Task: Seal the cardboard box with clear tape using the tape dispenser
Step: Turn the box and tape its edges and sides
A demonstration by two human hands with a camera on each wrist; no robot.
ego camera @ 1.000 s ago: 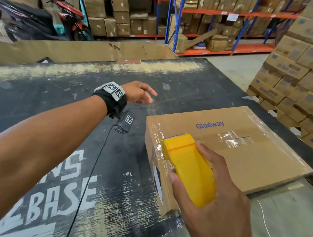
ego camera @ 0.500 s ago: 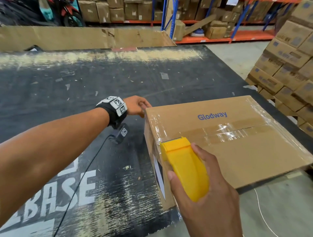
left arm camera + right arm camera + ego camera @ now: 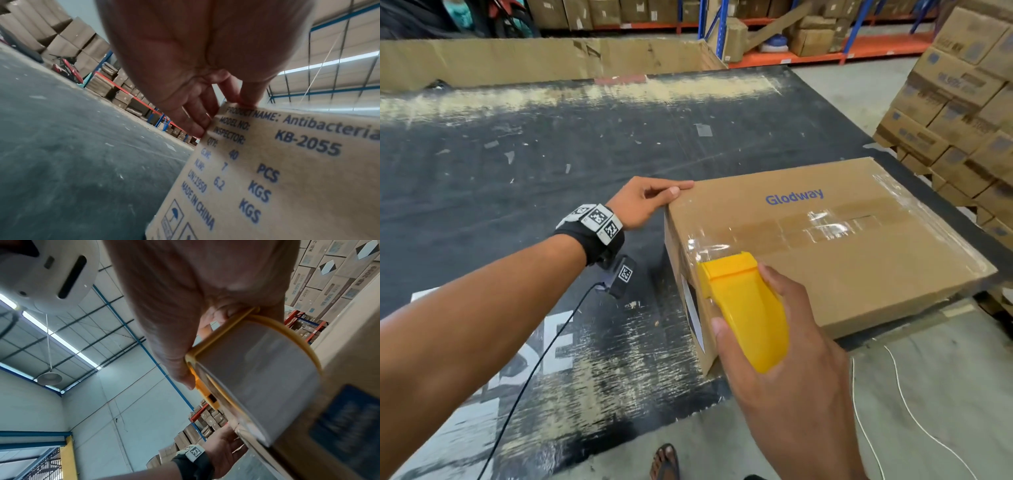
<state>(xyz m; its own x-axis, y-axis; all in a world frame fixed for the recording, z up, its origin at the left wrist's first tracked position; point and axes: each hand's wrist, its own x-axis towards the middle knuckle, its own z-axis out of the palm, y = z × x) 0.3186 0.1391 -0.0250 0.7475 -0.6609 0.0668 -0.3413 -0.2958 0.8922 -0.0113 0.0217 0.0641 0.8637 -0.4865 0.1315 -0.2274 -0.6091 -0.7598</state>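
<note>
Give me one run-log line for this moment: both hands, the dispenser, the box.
left hand: holds box corner | right hand: grips dispenser at box edge | tape: along box top

Brown cardboard box with blue lettering; yellow tape dispenser; black table with white lettering, near left; black wristband bearing black-and-white square markers; blue-and-orange shelving, far.
</note>
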